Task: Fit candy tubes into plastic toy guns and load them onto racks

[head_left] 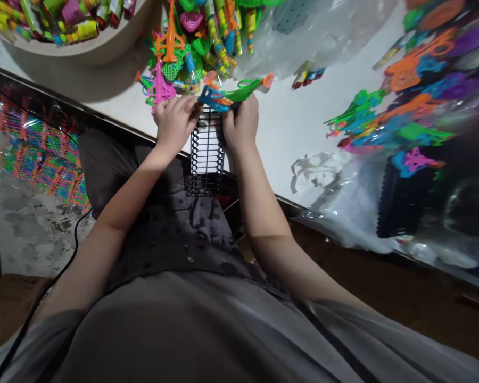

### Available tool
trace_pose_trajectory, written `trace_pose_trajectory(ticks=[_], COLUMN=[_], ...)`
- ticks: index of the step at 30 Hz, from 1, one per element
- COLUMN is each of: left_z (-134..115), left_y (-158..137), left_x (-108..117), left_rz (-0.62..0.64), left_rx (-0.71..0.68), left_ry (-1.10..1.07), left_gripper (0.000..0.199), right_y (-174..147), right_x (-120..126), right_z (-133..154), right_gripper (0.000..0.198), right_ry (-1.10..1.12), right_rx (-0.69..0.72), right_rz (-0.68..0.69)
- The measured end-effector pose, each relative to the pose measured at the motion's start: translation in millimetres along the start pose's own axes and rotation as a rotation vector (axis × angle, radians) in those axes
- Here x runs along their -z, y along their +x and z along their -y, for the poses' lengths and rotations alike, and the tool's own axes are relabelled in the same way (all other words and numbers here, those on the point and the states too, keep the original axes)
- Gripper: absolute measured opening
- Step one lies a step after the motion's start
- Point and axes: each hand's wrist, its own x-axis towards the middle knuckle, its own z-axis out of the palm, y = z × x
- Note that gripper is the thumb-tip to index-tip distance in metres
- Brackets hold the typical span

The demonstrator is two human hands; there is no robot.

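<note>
A narrow black wire rack [208, 154] with rings along its sides lies between my hands, reaching over the table's front edge toward my lap. Across its far end is a small bundle of plastic toys: a blue and orange piece [213, 98] and a green piece [243, 91] with an orange cup-shaped tip. My left hand [175, 125] has its fingers curled against the blue piece. My right hand [242, 123] is closed at the green piece, its thumb toward the rack and most fingers hidden. A pink plastic toy [159, 85] lies just beyond my left hand.
A large round tub [99, 50] of wrapped candy tubes stands at back left. Beyond my hands lies a heap of colourful toys [201, 48]. Clear plastic bags [343, 197] and blurred toys [407, 106] cover the right. Bagged toys [40, 143] and cardboard boxes [14, 300] are at left.
</note>
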Motion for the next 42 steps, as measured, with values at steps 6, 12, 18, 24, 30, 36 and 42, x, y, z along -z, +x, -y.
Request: trace_pose_trajectory(ticks=[6, 12, 18, 24, 30, 36, 42], left_z=[0, -2, -3, -5, -2, -5, -6], left_y=[3, 0, -1, -5, -5, -7, -7], left_x=[-4, -4, -3, -1, 0, 2, 2], left_rz=[-0.045, -0.066, -0.056, -0.062, -0.058, -0.05, -0.065], left_rx=[-0.033, -0.021, -0.039, -0.079, -0.137, -0.153, -0.117], left_ry=[0.013, 0.065, 0.138, 0.266, 0.331, 0.379, 0.375], left_gripper=[0.026, 0.028, 0.032, 0.037, 0.037, 0.037, 0.035], right_y=[2, 0, -1, 1, 3, 4, 5], right_x=[-1, 0, 0, 3, 6, 4, 5], right_z=[2, 8, 15, 18, 22, 21, 22], right_gripper=[0.047, 0.048, 0.049, 0.048, 0.048, 0.044, 0.044], right_ry=[-0.004, 0.025, 0.043, 0.113, 0.113, 0.071, 0.056], right_rx=[-0.004, 0.014, 0.03, 0.008, -0.003, 0.013, 0.03], right_rz=[-0.036, -0.019, -0.023, 0.007, 0.02, 0.015, 0.04])
